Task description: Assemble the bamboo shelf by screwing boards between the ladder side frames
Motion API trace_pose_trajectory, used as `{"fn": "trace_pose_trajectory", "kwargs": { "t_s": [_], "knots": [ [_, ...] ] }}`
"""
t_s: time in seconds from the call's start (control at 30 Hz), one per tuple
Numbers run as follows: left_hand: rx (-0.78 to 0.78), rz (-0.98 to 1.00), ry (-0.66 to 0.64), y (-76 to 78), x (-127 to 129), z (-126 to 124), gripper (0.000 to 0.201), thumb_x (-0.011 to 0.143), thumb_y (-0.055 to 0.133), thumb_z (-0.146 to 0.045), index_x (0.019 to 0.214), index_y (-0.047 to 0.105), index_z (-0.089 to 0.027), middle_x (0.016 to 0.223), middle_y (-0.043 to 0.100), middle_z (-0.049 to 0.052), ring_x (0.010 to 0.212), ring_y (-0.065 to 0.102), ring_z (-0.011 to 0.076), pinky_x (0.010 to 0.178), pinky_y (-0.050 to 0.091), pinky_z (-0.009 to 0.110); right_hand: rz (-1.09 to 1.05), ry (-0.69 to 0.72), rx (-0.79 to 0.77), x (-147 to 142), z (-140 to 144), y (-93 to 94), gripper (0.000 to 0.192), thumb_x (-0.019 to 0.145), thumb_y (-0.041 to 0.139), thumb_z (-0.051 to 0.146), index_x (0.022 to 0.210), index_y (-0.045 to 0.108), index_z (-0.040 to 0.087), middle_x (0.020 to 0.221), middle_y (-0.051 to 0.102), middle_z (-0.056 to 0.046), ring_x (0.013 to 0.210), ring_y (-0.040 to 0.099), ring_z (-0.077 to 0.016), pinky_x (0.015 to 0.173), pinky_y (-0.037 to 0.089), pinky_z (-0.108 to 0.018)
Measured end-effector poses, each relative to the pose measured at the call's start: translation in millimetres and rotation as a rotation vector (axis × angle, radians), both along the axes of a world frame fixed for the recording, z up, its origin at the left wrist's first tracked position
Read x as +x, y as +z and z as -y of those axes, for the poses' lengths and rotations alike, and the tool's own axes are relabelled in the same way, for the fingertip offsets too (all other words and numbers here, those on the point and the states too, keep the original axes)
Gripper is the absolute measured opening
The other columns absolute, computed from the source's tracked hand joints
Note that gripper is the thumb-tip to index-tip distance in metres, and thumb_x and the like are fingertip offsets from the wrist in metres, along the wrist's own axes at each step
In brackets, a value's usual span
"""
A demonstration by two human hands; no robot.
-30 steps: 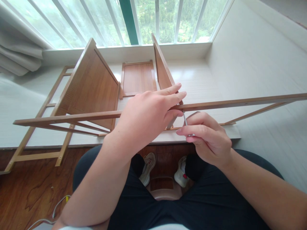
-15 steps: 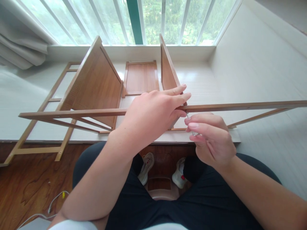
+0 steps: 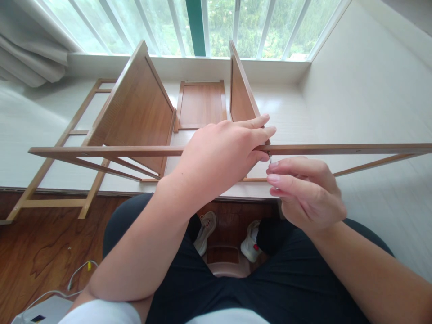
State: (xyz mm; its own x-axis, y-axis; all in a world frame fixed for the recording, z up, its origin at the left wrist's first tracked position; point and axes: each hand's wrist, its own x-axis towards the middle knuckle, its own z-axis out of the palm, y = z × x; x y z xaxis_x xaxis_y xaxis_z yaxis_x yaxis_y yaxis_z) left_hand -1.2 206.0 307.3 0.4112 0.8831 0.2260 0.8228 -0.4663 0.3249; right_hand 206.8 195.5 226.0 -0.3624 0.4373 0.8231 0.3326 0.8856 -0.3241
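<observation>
Left hand (image 3: 224,155) lies flat, fingers extended, over the wooden rail (image 3: 337,148), pressing it. Right hand (image 3: 305,191), just below, pinches a thin metal key (image 3: 270,158) whose tip meets the rail's underside.

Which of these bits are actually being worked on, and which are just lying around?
In use:
left hand, pressing on the wooden rail
right hand, pinching a thin metal tool up against the rail
upright wooden panels under the rail

Lying about:
flat panel by the window
white cable on the floor
curtain
</observation>
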Motion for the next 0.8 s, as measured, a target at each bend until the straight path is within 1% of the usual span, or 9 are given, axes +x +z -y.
{"fn": "trace_pose_trajectory", "kwargs": {
  "t_s": [0.13, 0.2, 0.33, 0.5, 0.63, 0.8],
  "knots": [
    [-0.020, 0.002, 0.014, 0.0, 0.9, 0.4, 0.029, 0.096, 0.062, -0.029, 0.123, 0.073, -0.035, 0.151, 0.060, -0.006, 0.119, 0.072, 0.0274, 0.103, 0.057, 0.043, -0.030, 0.018, 0.043, 0.0, -1.3, -0.5, 0.042, 0.087, 0.074, 0.008, 0.124, 0.072, 0.028, 0.114, 0.075, -0.006, 0.095, 0.074, -0.0210, 0.080, 0.066, -0.035],
    [-0.022, -0.006, 0.012, -0.5, 0.6, 0.1, 0.031, 0.096, 0.063, -0.030, 0.125, 0.071, -0.036, 0.150, 0.061, -0.006, 0.121, 0.071, 0.0271, 0.105, 0.056, 0.043, -0.035, 0.025, 0.046, 0.3, -1.8, -0.8, 0.041, 0.086, 0.076, 0.009, 0.123, 0.072, 0.027, 0.114, 0.075, -0.007, 0.094, 0.075, -0.0208, 0.080, 0.066, -0.036],
    [-0.013, -0.005, 0.003, -1.2, -0.4, -0.3, 0.036, 0.095, 0.063, -0.030, 0.130, 0.069, -0.037, 0.147, 0.064, -0.006, 0.122, 0.070, 0.0264, 0.106, 0.056, 0.042, -0.032, 0.016, 0.040, 1.2, -1.9, -0.6, 0.039, 0.087, 0.077, 0.013, 0.122, 0.072, 0.029, 0.114, 0.076, -0.007, 0.092, 0.076, -0.0217, 0.077, 0.068, -0.037],
    [-0.010, -0.011, 0.002, -0.8, -0.5, -0.5, 0.033, 0.095, 0.063, -0.031, 0.127, 0.070, -0.036, 0.148, 0.063, -0.005, 0.120, 0.071, 0.0266, 0.105, 0.057, 0.043, -0.030, 0.013, 0.018, 1.4, -1.2, 0.8, 0.038, 0.085, 0.080, 0.015, 0.119, 0.071, 0.031, 0.114, 0.077, -0.007, 0.092, 0.076, -0.0224, 0.075, 0.068, -0.037],
    [-0.011, -0.013, 0.005, -0.8, -0.2, -0.7, 0.034, 0.095, 0.063, -0.031, 0.128, 0.070, -0.037, 0.149, 0.062, -0.006, 0.118, 0.072, 0.0265, 0.104, 0.057, 0.043, -0.033, 0.013, 0.028, 2.7, -1.8, 1.3, 0.035, 0.083, 0.083, 0.016, 0.114, 0.073, 0.029, 0.112, 0.077, -0.006, 0.091, 0.076, -0.0223, 0.075, 0.068, -0.037],
    [-0.027, 0.002, 0.007, 0.3, -0.1, -0.7, 0.033, 0.095, 0.065, -0.030, 0.126, 0.071, -0.037, 0.149, 0.062, -0.005, 0.121, 0.071, 0.0287, 0.105, 0.057, 0.045, -0.023, -0.008, 0.060, 6.1, -2.7, 3.7, 0.033, 0.080, 0.086, 0.018, 0.110, 0.075, 0.027, 0.106, 0.077, -0.006, 0.086, 0.074, -0.0204, 0.072, 0.066, -0.035]
  ]
}}
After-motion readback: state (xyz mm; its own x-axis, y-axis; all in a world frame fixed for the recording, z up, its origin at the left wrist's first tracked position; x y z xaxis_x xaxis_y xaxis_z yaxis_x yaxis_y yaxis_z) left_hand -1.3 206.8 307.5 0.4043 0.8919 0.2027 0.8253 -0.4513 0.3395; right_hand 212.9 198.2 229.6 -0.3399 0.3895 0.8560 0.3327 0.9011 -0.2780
